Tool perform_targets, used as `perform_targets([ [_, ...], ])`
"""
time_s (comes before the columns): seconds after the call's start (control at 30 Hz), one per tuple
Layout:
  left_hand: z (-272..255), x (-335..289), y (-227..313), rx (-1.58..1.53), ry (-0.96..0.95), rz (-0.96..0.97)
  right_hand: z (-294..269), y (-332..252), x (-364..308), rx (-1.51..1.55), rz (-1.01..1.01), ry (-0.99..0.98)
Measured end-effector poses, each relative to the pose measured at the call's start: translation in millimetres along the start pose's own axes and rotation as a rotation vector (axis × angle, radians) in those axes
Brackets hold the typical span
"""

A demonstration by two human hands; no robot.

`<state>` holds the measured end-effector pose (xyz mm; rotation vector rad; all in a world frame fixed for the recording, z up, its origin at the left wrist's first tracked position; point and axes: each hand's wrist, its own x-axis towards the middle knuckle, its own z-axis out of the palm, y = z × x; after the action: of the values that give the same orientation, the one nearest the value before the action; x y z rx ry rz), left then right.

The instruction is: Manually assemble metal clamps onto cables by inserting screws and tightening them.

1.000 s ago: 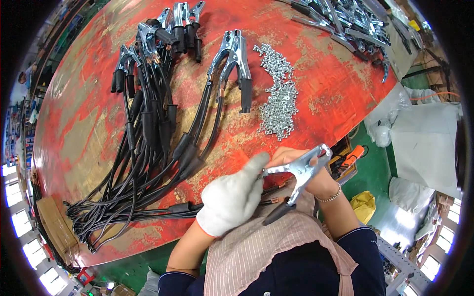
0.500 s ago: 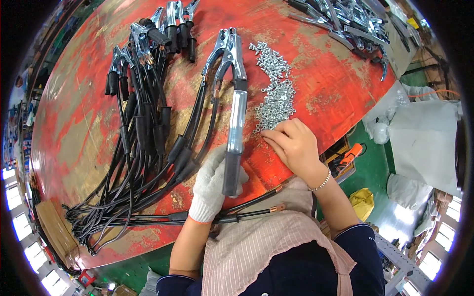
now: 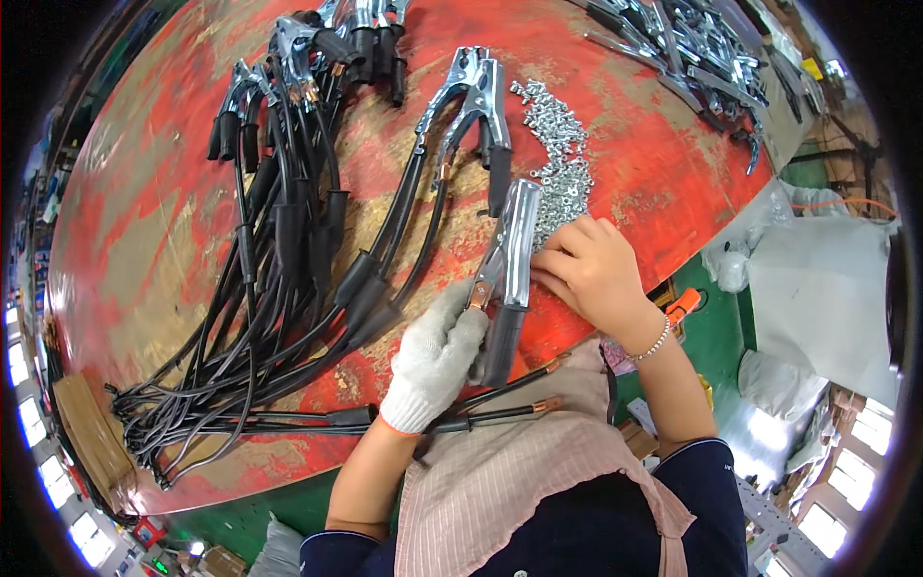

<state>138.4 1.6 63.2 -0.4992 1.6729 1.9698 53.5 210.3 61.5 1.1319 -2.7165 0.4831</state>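
My left hand (image 3: 433,361), in a white knitted glove, grips a silvery spring clamp (image 3: 519,240) with a black handle sleeve, tilted with its jaws away from me. A copper piece shows beside the gloved fingertips. My bare right hand (image 3: 594,274) has its fingers bent together at the near end of a pile of small nuts (image 3: 563,188); their tips are partly hidden, so I cannot make out what they hold. Small screws (image 3: 550,115) lie beyond the nuts. Just left of these, another clamp (image 3: 492,101) with black cables rests on the red table.
A bundle of black cables (image 3: 279,288) with clamps covers the left of the worn red table (image 3: 163,192). Loose metal clamp parts (image 3: 692,58) are heaped at the far right. Cables with copper ends (image 3: 543,406) lie along the near edge, by my apron (image 3: 510,462).
The held clamp has come away from the one lying on the table, moving right and tilting. My left hand has shifted slightly right; my right hand stays by the nuts.
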Motion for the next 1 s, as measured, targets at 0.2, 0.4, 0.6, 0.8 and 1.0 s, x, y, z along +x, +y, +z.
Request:
perform_targets([
  [0.2, -0.4, -3.5, 3.9, -0.007, -0.020, 0.039, 3.6, -6.9, 5.3, 0.212, -0.021, 0.110],
  [0.4, 0.2, -3.9, 10.2, 0.091, 0.027, 0.074, 16.9, -40.0, 6.2, 0.368, 0.094, 0.260],
  [0.6, -1.0, -4.1, 13.1, 0.070, 0.013, 0.049, 17.1, -48.5, 13.7, 0.339, 0.112, 0.287],
  [0.8, -1.0, -1.8, 8.6, 0.004, 0.005, 0.045, 15.7, -49.9, 13.8, 0.268, 0.095, 0.285],
  [1.0, -2.4, -3.8, 16.8, 0.113, -0.004, 0.035, 19.1, -51.2, 12.4, 0.287, 0.120, 0.306],
])
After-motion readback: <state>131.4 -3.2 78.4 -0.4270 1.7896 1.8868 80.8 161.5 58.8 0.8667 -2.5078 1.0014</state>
